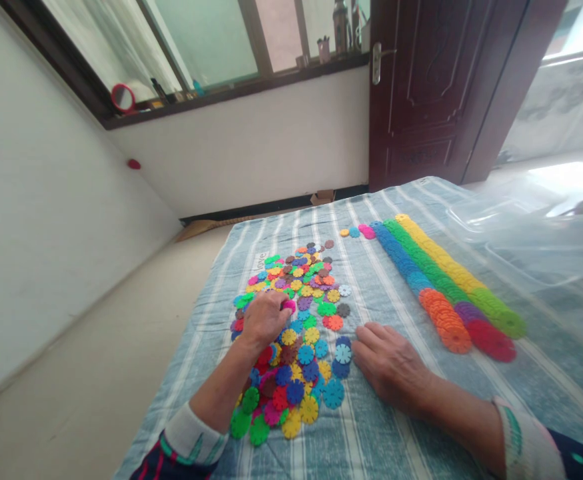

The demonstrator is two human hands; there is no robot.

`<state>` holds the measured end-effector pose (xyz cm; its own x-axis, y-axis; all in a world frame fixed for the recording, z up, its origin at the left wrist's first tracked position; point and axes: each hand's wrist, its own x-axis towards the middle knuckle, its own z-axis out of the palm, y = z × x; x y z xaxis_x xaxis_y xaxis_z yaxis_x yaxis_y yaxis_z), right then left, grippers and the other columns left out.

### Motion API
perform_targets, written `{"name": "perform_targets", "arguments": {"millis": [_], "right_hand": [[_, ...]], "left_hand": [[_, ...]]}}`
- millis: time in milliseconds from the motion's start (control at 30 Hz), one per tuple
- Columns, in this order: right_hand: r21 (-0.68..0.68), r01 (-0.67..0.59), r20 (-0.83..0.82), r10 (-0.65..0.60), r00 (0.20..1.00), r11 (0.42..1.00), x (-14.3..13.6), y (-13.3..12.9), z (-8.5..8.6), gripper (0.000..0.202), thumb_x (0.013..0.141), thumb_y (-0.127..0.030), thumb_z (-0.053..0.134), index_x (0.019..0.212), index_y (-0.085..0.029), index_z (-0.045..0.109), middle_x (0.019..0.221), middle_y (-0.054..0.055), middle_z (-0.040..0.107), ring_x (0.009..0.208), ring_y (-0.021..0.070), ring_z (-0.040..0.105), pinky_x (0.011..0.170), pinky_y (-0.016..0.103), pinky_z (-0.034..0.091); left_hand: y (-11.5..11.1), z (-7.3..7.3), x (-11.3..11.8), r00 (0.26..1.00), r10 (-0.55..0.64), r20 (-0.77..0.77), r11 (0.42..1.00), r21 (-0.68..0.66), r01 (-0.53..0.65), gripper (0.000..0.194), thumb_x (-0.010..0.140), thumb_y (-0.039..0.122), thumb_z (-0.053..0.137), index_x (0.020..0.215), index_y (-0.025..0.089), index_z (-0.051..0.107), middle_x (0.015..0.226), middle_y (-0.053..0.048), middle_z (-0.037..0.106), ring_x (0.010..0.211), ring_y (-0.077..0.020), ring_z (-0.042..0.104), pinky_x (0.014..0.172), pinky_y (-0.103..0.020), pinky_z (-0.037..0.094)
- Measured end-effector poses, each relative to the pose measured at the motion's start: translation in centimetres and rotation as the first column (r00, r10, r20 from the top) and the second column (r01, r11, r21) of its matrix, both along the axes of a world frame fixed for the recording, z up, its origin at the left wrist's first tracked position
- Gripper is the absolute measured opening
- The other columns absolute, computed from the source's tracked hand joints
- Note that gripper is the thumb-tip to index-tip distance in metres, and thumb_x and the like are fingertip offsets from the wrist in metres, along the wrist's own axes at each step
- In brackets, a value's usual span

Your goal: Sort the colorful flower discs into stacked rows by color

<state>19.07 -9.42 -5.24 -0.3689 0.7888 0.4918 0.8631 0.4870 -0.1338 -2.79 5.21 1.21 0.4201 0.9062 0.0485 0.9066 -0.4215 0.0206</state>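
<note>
My left hand (266, 317) reaches into a spread pile of notched plastic snowflake discs (305, 355) in many colours. Its thumb and forefinger close on a magenta snowflake disc (289, 305) amid the pile. Just right of the pile, my right hand (391, 363) rests on the cloth with its fingers curled under. A dark blue disc (341, 369) and a light blue one lie close to its fingertips. Whatever may be under those fingers is hidden. Farther right lie long overlapping rows of discs: a blue row (394, 250) ending in orange, a green row (424, 257) and a yellow row (434, 260).
A striped blue-grey cloth (211, 300) covers the table. Clear plastic containers (536, 233) stand at the right, blurred. Several loose discs (354, 232) lie at the far end of the rows. Beyond are a dark red door (421, 100) and a window sill (241, 92).
</note>
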Motion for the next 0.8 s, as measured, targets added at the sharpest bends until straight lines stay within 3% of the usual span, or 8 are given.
{"name": "perform_targets", "arguments": {"millis": [333, 600, 800], "right_hand": [[0.011, -0.006, -0.015, 0.006, 1.000, 1.000, -0.1, 0.0, 0.2, 0.015, 0.086, -0.012, 0.055, 0.073, -0.018, 0.054, 0.079, 0.004, 0.054, 0.075, 0.0190, 0.041, 0.065, 0.032, 0.029], [0.003, 0.003, -0.023, -0.003, 1.000, 1.000, -0.2, 0.2, -0.1, 0.013, 0.084, -0.013, 0.059, 0.073, -0.018, 0.054, 0.079, 0.004, 0.054, 0.076, 0.0191, 0.042, 0.065, 0.033, 0.029], [0.046, 0.008, -0.025, -0.007, 1.000, 0.999, -0.3, 0.3, -0.1, 0.013, 0.084, -0.012, 0.057, 0.073, -0.018, 0.054, 0.077, 0.004, 0.054, 0.074, 0.0188, 0.042, 0.064, 0.033, 0.028]], "left_hand": [[0.5, 0.2, 0.2, 0.995, -0.014, 0.095, 0.999, -0.040, 0.018, 0.016, 0.072, 0.018, 0.053, 0.081, 0.019, 0.067, 0.083, -0.004, 0.067, 0.081, -0.0184, 0.059, 0.074, -0.027, 0.043], [-0.2, 1.1, 0.1, 0.972, 0.004, 0.236, 0.992, -0.126, 0.026, 0.012, 0.072, 0.020, 0.054, 0.068, 0.020, 0.065, 0.073, 0.000, 0.064, 0.073, -0.0153, 0.059, 0.068, -0.025, 0.041], [-1.7, 1.5, 1.5, 0.930, -0.092, 0.355, 0.979, -0.139, 0.150, 0.013, 0.074, 0.023, 0.055, 0.068, 0.019, 0.066, 0.070, 0.000, 0.064, 0.072, -0.0142, 0.058, 0.070, -0.025, 0.042]]}}
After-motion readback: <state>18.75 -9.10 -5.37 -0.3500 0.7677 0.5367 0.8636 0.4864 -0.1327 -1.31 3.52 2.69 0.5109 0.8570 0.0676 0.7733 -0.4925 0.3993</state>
